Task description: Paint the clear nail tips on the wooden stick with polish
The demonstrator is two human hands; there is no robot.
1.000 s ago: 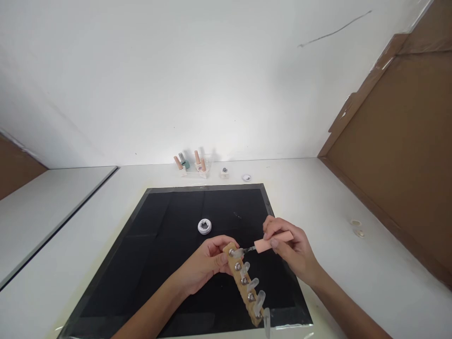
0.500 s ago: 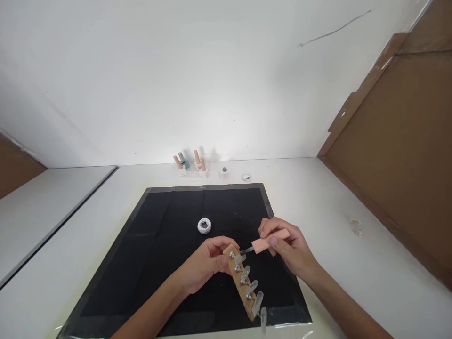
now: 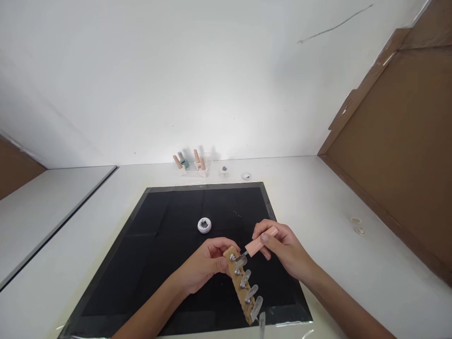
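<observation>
My left hand [image 3: 208, 263] grips the upper end of a tan nail-tip stand [image 3: 241, 296], which tilts over the black mat. Several clear false nails [image 3: 246, 277] stick out from it on small metal studs. Between the thumb and fingers of my right hand [image 3: 282, 247] is a nail polish brush [image 3: 257, 243] with a pink cap handle. Its dark bristle end lies at the uppermost false nail [image 3: 241, 262]; whether it touches cannot be made out exactly. Beyond my left hand, a small round white jar [image 3: 204, 225] with dark contents sits uncovered on the mat.
A black mat [image 3: 169, 226] covers the middle of the white table. At the back stand several polish bottles [image 3: 203, 168], an uncapped bottle [image 3: 224, 172] and a small round lid [image 3: 246, 176]. Two small pale discs [image 3: 357, 225] lie to the right, near a brown cardboard panel [image 3: 395, 155].
My right hand has moved left and slightly down, bringing the brush over the uppermost false nail. My left hand and the stand have barely shifted.
</observation>
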